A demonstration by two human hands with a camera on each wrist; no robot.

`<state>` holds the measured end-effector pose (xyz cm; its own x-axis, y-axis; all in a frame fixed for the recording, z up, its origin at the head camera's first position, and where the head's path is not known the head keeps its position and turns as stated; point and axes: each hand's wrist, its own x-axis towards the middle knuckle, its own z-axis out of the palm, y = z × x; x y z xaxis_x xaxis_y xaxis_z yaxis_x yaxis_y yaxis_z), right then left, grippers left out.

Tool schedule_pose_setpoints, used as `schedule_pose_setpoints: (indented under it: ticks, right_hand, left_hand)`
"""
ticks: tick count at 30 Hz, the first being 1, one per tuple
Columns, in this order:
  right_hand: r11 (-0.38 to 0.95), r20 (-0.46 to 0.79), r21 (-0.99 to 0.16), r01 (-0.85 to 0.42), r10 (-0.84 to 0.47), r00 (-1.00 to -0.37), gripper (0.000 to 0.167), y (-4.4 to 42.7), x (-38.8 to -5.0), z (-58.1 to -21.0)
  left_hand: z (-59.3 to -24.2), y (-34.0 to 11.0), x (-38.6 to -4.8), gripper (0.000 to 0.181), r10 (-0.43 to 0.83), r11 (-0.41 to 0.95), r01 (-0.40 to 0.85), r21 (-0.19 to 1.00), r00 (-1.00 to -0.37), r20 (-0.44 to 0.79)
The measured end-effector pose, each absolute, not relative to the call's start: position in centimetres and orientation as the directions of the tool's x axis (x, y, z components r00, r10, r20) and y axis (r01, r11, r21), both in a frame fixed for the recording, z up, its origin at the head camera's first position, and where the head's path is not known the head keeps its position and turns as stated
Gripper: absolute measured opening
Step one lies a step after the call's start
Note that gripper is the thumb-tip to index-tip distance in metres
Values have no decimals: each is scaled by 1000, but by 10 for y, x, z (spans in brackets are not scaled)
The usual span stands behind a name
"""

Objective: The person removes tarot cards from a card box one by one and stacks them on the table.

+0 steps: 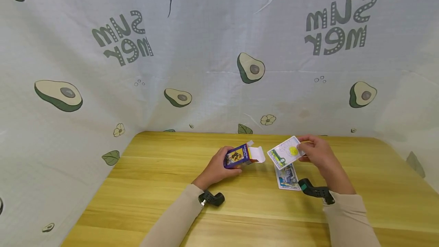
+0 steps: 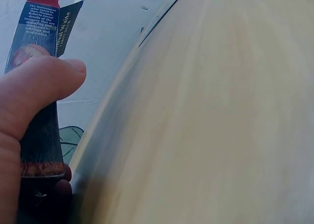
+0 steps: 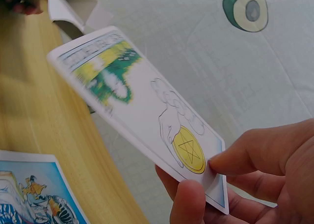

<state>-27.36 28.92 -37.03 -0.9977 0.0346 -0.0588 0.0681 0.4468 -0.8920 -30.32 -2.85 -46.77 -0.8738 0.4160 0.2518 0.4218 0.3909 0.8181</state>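
My left hand (image 1: 218, 166) grips a blue tarot card box (image 1: 238, 155) whose white end flap (image 1: 256, 154) is folded out toward the right. In the left wrist view the thumb (image 2: 44, 89) lies across the narrow printed side of the box (image 2: 35, 130). My right hand (image 1: 317, 151) pinches a tarot card (image 3: 147, 111) by one end; a yellow coin with a star shows on its face. The held card slants above the table, its lower end toward the box. Below it a second tarot card (image 1: 288, 178) lies face up on the wood, partly covered in the head view.
The wooden table (image 1: 164, 209) has rounded far corners. A white cloth (image 1: 212, 48) with avocado prints hangs behind it and along the sides. Each wrist carries a black camera mount (image 1: 313, 190).
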Motion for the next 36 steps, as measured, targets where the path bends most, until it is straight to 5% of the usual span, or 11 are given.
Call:
schedule_pose_setpoints:
  ticks: [13, 36]
  right_hand:
    - [508, -24, -861, 0, -40, -999, 38, 295, -268, -377]
    - [553, -98, -825, 115, 59, -993, 53, 297, -265, -384]
  left_hand:
    - [-467, -28, -303, 70, 419, 393, 427, 815, -871, 255]
    - [-468, -31, -302, 70, 419, 397, 432, 810, -870, 259]
